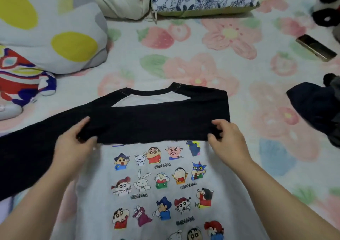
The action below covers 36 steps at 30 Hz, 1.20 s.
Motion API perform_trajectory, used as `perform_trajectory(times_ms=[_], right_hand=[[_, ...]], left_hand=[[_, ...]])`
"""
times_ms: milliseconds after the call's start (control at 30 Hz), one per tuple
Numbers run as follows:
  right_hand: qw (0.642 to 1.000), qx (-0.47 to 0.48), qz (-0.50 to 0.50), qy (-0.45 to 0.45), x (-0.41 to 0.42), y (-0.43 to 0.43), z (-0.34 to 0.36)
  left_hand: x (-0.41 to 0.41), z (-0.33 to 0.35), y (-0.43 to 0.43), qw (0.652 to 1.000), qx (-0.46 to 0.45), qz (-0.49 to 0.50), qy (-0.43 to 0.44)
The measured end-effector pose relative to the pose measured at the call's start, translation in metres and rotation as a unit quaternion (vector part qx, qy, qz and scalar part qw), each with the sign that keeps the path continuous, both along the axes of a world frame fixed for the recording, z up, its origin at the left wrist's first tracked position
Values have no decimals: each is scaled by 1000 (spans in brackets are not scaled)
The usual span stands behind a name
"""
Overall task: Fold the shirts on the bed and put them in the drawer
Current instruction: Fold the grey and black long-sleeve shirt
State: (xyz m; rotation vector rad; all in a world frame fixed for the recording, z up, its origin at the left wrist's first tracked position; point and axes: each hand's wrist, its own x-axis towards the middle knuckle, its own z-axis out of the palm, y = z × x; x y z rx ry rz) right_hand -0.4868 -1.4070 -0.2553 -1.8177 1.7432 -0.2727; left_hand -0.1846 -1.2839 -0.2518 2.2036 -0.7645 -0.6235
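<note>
Flat: grey cartoon-print shirt (pixel 156 193), black sleeves, seemingly long.

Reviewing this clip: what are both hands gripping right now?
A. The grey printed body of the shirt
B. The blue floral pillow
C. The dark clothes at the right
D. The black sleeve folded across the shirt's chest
D: the left hand and right hand each pinch the lower edge of the black sleeve lying across the shirt.
</note>
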Motion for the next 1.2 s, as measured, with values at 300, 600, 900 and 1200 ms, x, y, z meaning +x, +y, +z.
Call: perform_trajectory(times_ms=[300,600,900,1200], right_hand=[[994,-29,11,108,2,0,-23],[973,-60,38,219,24,-5,-23],[963,-58,225,134,60,-44,-66],[951,-135,201,190,25,-67,-89]], left_hand=[[19,-19,-9,995,-46,-15,-85],[14,-22,14,983,124,3,-133],[-71,-62,-60,905,232,-266,-237],[-15,-81,-32,934,226,-94,-258]])
